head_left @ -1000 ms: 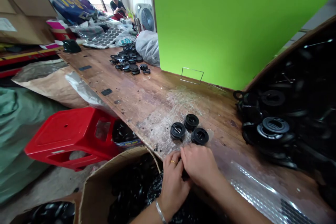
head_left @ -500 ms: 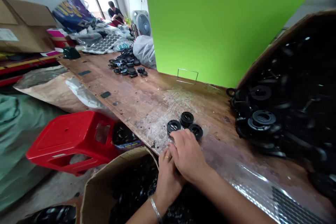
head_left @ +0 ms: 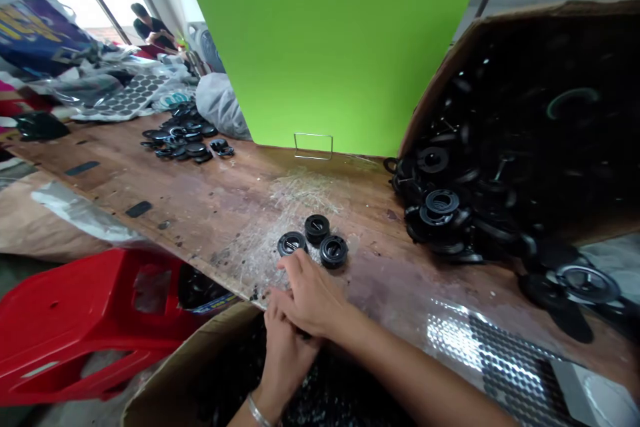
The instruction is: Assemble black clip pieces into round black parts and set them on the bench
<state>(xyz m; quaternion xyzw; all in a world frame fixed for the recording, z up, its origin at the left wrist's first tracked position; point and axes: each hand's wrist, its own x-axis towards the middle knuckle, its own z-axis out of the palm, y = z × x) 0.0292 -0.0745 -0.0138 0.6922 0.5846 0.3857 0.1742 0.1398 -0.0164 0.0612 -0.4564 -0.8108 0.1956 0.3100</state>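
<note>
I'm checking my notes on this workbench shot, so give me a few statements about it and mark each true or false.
1. Three black round parts sit together on the wooden table. True.
2. The stool beside the table is blue. False: it is red.
3. The hands, left and right, are pressed together at the table's edge. True.
4. The big cardboard box on the right holds white parts. False: black parts spill from it.

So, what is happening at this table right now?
A person works at the edge of a wooden bench. The right hand lies over the left hand, pressed together on something small that is hidden. Just beyond the fingers sit three round black plastic parts. A tipped cardboard box on the right spills many similar black parts. Another person sits far off.
</note>
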